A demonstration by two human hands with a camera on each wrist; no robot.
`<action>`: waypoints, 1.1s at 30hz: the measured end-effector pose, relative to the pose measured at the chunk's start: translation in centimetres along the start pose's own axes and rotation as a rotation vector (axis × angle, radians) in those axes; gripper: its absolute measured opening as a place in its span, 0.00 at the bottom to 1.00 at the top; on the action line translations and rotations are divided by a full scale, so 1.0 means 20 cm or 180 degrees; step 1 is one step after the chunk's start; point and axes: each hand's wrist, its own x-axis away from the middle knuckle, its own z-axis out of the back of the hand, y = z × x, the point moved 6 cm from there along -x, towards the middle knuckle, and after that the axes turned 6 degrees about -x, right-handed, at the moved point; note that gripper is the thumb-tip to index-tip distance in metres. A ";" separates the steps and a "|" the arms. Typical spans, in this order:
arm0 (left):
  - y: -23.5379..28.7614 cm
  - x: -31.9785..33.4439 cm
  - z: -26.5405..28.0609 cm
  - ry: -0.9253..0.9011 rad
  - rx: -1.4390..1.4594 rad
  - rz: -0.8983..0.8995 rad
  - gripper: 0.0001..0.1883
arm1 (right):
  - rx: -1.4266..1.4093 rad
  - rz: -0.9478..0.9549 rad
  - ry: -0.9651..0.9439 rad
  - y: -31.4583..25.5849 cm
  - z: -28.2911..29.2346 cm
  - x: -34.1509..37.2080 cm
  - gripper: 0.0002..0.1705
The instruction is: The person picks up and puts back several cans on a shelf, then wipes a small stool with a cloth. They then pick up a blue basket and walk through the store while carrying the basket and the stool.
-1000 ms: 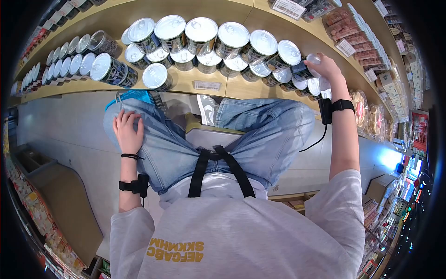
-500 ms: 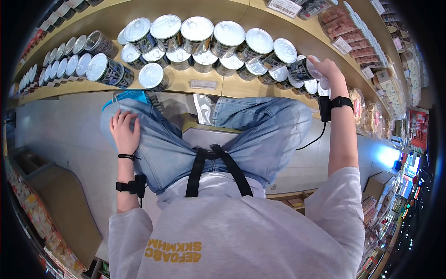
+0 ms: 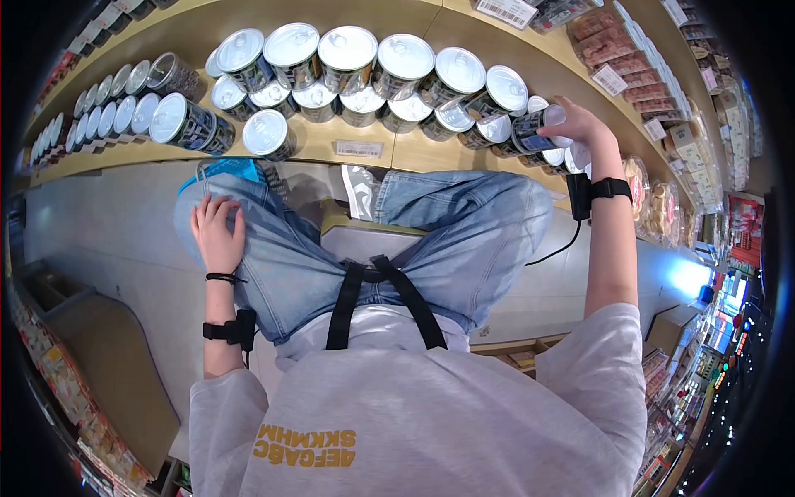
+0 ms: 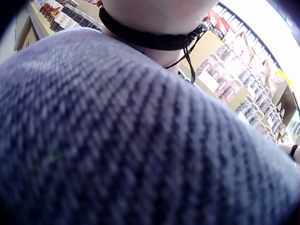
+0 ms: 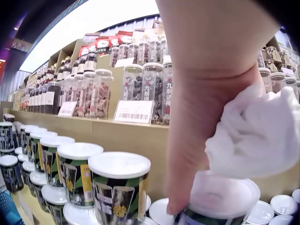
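Head view shows the right hand curled partly closed round a dark, white-lidded can, a crumpled white cloth or tissue beside the palm. Good handling would keep that can level, clear of its neighbours. Left of it: six large upper-row cans, one lone can nearer the person, one left hand, fingers relaxed on blue denim. Overlapping lower-row cans defy counting.

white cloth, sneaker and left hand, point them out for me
White cloth (image 5: 255, 133): right wrist view, its crumpled middle.
Sneaker (image 3: 361, 190): head view, its upper.
Left hand (image 3: 219, 234): head view, back of the hand.
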 end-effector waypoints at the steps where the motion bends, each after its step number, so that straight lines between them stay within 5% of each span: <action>1: 0.00 0.00 0.00 0.0009 0.0007 -0.0008 0.06 | 0.0236 0.0405 0.0059 0.00 -0.03 -0.01 0.53; 5: 0.00 0.00 -0.01 0.0013 0.0004 -0.0006 0.06 | 0.0542 -0.0177 -0.0287 -0.01 -0.03 -0.05 0.49; 7: 0.00 0.00 0.00 0.0021 0.0011 0.0001 0.06 | 0.0113 -0.1271 -0.0122 0.16 -0.06 -0.09 0.48; 11: 0.00 0.00 0.00 -0.0005 -0.0033 0.0007 0.06 | -0.0092 -0.1199 -0.0282 0.19 -0.07 -0.07 0.47; 13: 0.00 0.00 0.00 0.0004 -0.0022 0.0004 0.06 | -0.0394 0.0009 -0.0034 0.06 -0.02 0.00 0.47; 19: 0.00 0.00 -0.01 0.0053 -0.0051 -0.0010 0.06 | -0.0093 0.0334 -0.0151 0.01 -0.04 -0.01 0.48; 28: 0.00 0.00 0.01 0.0127 -0.0015 0.0012 0.09 | -0.0427 -0.0028 0.0472 0.08 -0.09 0.02 0.44; 33: 0.01 -0.09 -0.04 -0.0040 0.0169 0.0303 0.25 | -0.0338 -0.0286 0.0581 0.06 -0.09 0.04 0.44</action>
